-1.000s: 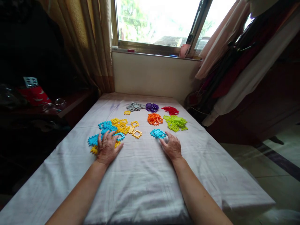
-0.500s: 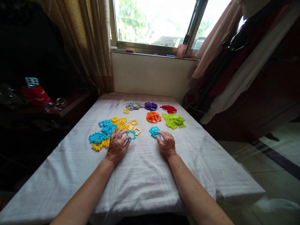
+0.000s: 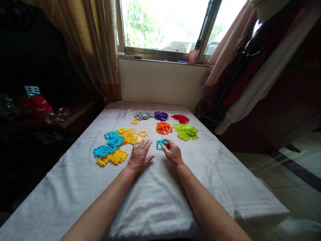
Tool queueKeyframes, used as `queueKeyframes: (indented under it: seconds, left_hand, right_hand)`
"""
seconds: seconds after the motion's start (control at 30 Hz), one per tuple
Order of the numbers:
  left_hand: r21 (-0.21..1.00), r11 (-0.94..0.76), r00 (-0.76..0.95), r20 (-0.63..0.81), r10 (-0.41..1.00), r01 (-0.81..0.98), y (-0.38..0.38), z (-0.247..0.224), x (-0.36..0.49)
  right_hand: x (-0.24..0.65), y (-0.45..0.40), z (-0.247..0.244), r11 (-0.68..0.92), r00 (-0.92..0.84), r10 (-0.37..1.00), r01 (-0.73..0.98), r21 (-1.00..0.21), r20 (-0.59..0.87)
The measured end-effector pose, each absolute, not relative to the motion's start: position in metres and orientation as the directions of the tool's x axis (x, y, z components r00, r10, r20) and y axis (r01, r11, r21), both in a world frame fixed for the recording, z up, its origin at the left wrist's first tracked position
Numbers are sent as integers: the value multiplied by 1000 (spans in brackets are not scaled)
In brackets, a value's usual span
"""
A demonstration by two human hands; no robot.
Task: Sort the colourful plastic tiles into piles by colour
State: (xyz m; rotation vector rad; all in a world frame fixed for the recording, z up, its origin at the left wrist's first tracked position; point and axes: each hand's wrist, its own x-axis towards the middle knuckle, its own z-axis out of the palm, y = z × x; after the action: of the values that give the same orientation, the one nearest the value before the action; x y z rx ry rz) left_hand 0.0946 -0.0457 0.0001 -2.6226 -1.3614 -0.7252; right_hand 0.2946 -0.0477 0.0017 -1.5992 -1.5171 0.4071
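Observation:
My right hand (image 3: 173, 154) pinches a blue square frame piece (image 3: 158, 144) at its right side, over the middle of the cloth. To its left my left hand (image 3: 138, 155) is spread with its fingers apart and nothing in it, beside the yellow pieces (image 3: 127, 136). Blue pieces (image 3: 102, 150) lie left of that hand, partly over more yellow pieces (image 3: 117, 156). Beyond my right hand sit an orange pile (image 3: 164, 128) and a lime green pile (image 3: 186, 131).
Grey (image 3: 143, 115), purple (image 3: 161, 116) and red (image 3: 180, 118) piles lie at the far end of the cloth-covered table (image 3: 82, 187). A red container (image 3: 37, 105) and glasses stand on a dark side table. Clothes hang at right.
My left hand has moved right, off the blue ring piece it was touching. My right hand has shifted slightly left and down, and now grips a blue frame piece.

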Motion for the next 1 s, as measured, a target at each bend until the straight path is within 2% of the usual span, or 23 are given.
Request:
queueKeyframes:
  seconds: [0.13,0.23,0.33,0.5,0.57,0.67,0.87,1.0]
  left_hand:
    - [87,-546,497,317,808,833,-38,6,92]
    - [66,-561,505,360,785,825,-42,8,85]
    - [72,-563,488,417,767,824,-48,10,68]
    - [90,-423,336,468,817,902,-37,22,14]
    - [83,-268,198,480,855,960,-28,29,-10]
    - [48,-76,48,422,905,996,-17,37,-36]
    - [56,-3,-13,284,959,998,-8,42,-48]
    - [64,-15,-7,315,949,998,-4,43,-50]
  right_hand:
    - [301,-36,11,70,146,916,858,-509,373]
    - [304,-33,6,116,76,881,923,-368,468]
    - [311,-33,-4,130,80,828,936,-328,555]
    - [328,-30,-18,202,119,761,890,-408,638]
    - [333,-29,-22,223,155,746,858,-462,647]
    - [337,-27,-26,232,212,746,805,-546,631]
    - [344,-25,-28,209,345,742,695,-688,574]
    - [349,-24,-27,153,463,739,591,-792,488]
